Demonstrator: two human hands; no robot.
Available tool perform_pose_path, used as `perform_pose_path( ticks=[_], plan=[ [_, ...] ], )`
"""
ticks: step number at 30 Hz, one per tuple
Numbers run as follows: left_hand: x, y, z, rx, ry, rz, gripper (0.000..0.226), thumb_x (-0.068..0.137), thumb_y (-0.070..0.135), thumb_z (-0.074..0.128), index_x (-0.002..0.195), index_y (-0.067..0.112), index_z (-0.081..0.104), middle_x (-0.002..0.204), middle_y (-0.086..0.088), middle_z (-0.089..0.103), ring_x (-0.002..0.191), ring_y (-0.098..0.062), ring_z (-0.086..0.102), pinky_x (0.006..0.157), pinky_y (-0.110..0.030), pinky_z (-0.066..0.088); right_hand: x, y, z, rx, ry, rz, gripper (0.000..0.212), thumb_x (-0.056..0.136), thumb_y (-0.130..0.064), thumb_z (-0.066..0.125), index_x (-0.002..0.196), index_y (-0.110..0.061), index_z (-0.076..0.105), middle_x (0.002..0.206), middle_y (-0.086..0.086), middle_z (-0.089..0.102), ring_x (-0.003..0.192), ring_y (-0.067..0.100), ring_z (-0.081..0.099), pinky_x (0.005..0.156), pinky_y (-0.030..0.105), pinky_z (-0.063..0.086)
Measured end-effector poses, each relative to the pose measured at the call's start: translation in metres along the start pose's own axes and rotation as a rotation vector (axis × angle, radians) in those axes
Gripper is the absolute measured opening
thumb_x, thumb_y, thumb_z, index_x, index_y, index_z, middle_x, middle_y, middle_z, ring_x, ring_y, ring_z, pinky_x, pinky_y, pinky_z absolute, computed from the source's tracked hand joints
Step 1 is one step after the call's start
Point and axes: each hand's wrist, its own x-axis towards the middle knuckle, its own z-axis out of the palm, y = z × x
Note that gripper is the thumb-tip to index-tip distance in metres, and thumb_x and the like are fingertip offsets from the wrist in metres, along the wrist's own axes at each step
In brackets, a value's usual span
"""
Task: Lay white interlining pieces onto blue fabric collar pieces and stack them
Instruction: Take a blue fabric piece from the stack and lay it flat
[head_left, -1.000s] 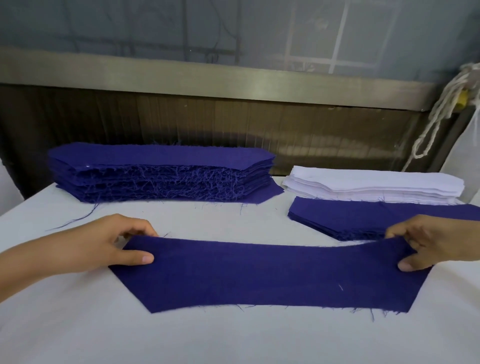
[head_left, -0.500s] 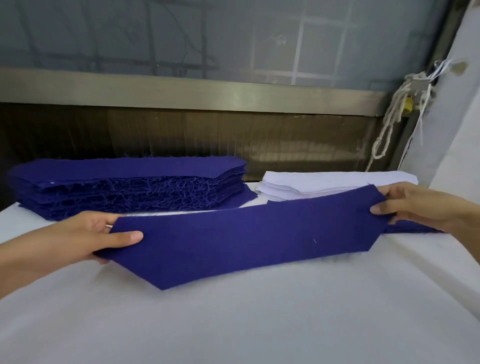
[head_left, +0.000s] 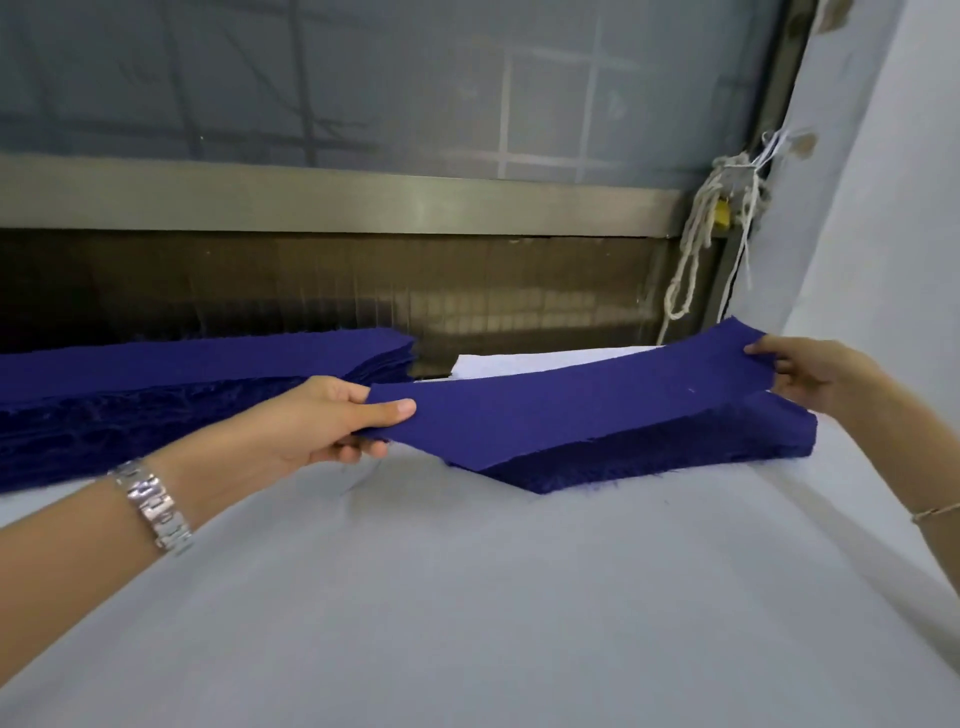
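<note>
I hold one blue collar piece (head_left: 561, 400) stretched between my hands, just above a low stack of blue pieces (head_left: 675, 452) at the right. My left hand (head_left: 332, 421) pinches its left end, thumb on top. My right hand (head_left: 810, 379) pinches its right end. Behind the held piece, the white interlining stack (head_left: 519, 364) shows only its top edge. A tall stack of blue collar pieces (head_left: 156, 389) lies at the back left.
The table (head_left: 467, 597) is covered in white cloth. A metal-framed window (head_left: 363, 202) runs along the back. Knotted white cord (head_left: 711, 234) hangs at the back right beside a pale wall (head_left: 883, 208).
Both hands lifted the blue piece off the table front and carried it right and back, over the low blue stack. The view turned right.
</note>
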Motion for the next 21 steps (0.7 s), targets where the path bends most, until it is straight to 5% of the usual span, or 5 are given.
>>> perform_pose_path(
  ticks=[3,8,13,21],
  plan=[
    [0.020,0.010,0.022,0.024,-0.010,0.019,0.042,0.083,0.038,0.076,0.105,0.003,0.074,0.060,0.005,0.067,0.042,-0.003,0.053,0.042,-0.011,0.040,0.015,0.005,-0.014,-0.019,0.124,-0.011,0.022,0.090,-0.008,0.072,0.108,-0.007,0.060,0.098,0.013,0.060,0.069,0.017,0.058,0.049,0.020,0.055],
    [0.042,0.018,0.056,-0.005,-0.050,0.022,0.021,0.086,0.033,0.075,0.095,0.015,0.076,0.054,0.007,0.065,0.040,-0.003,0.047,0.040,-0.012,0.036,0.033,0.023,-0.032,-0.151,0.332,-0.099,0.025,0.086,-0.005,0.076,0.077,-0.006,0.052,0.073,0.011,0.048,0.053,0.022,0.046,0.028,0.016,0.041],
    [0.061,0.011,0.073,0.034,0.001,0.015,0.024,0.087,0.033,0.075,0.096,0.011,0.076,0.052,0.009,0.064,0.038,-0.003,0.043,0.037,-0.014,0.031,0.041,0.037,-0.041,-0.288,0.381,-0.193,0.029,0.087,-0.003,0.073,0.064,-0.006,0.055,0.078,0.012,0.056,0.058,0.025,0.047,0.040,0.024,0.049],
    [0.074,-0.004,0.076,0.069,0.056,-0.076,0.033,0.084,0.037,0.077,0.068,0.012,0.063,0.038,0.010,0.051,0.034,-0.003,0.036,0.035,-0.015,0.028,0.043,0.047,-0.033,-0.507,0.415,-0.200,0.037,0.087,-0.002,0.072,0.056,-0.006,0.050,0.058,0.009,0.050,0.047,0.027,0.044,0.049,0.030,0.037]
  ],
)
